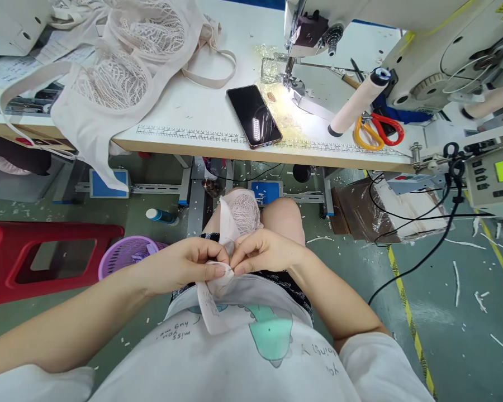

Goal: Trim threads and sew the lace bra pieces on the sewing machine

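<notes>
Over my lap, my left hand [188,265] and my right hand [265,251] meet and both pinch a small pale pink lace garment piece [240,215]. Its lace cup drapes forward over my knees, and a white strip of it [207,310] hangs down against my white shirt. Fingertips of both hands press together on the fabric's edge. A heap of similar pink lace garments [121,67] lies on the white table [184,117] at the far left.
A sewing machine [318,33] stands at the table's back right with a lit needle area. A black phone [254,115], orange-and-red scissors [377,131] and a thread cone [356,103] lie nearby. On the floor are a red stool [46,257], a purple basket [126,254], cables and scraps.
</notes>
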Available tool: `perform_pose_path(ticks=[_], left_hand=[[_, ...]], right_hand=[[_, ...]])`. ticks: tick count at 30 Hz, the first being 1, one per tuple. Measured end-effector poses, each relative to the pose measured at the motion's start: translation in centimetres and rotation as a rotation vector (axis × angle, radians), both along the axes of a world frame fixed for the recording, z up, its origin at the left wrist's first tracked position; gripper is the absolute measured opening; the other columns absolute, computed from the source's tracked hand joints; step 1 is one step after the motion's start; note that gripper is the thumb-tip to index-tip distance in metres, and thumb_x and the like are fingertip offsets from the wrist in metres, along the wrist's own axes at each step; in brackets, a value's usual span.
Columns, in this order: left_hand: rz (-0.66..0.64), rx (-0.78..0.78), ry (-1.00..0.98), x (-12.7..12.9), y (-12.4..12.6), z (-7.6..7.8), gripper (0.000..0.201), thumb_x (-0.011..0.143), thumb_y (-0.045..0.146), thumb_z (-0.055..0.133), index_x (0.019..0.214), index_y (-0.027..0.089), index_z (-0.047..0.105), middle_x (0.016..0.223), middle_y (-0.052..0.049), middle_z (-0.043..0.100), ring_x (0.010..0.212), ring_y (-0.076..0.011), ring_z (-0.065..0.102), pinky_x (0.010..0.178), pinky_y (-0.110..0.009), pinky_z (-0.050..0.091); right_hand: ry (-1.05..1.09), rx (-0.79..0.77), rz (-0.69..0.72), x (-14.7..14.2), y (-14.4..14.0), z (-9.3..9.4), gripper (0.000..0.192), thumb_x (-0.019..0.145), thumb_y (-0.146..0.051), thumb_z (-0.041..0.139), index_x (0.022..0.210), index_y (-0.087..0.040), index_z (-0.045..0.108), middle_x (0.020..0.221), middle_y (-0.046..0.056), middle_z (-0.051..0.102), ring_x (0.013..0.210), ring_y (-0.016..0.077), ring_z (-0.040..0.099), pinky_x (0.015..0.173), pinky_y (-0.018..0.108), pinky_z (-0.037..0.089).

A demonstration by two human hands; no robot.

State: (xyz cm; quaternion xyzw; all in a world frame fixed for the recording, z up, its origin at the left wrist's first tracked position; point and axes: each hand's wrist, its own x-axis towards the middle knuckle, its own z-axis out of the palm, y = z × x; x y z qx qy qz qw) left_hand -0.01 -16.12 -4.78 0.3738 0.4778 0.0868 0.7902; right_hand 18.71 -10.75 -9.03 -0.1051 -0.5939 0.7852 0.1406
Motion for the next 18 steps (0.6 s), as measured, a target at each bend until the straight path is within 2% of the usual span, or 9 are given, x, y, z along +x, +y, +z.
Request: perform_pose_path(ticks=[7, 18], left_hand=[[-0.027, 0.027, 0.015, 0.0, 0.1, 0.06, 0.028, 0.069, 0.036, 0.06, 0.072, 0.009, 0.051, 0.063, 0.002, 0.043, 0.057, -0.0028, 0.039, 0.051, -0.01, 0.033], [-0.088, 0.054, 0.041, 0.21, 0.33, 0.08, 0.031, 0.071, 0.039, 0.058, 0.071, 0.009, 0.049, 0.062, 0.002, 0.042, 0.058, -0.0028, 0.038, 0.052, -0.011, 0.031]], right_hand=[[-0.006, 0.084, -0.005, 0.39, 0.1, -0.28, 0.013, 0.069, -0.011, 0.064, 0.08, -0.004, 0.067, 0.072, 0.004, 0.06, 0.065, 0.0067, 0.054, 0.062, 0.017, 0.044], [-0.019, 0.117, 0.015, 0.61, 0.23, -0.31, 0.014, 0.07, -0.013, 0.062, 0.08, -0.005, 0.067, 0.072, 0.004, 0.061, 0.064, 0.0073, 0.054, 0.06, 0.018, 0.043]])
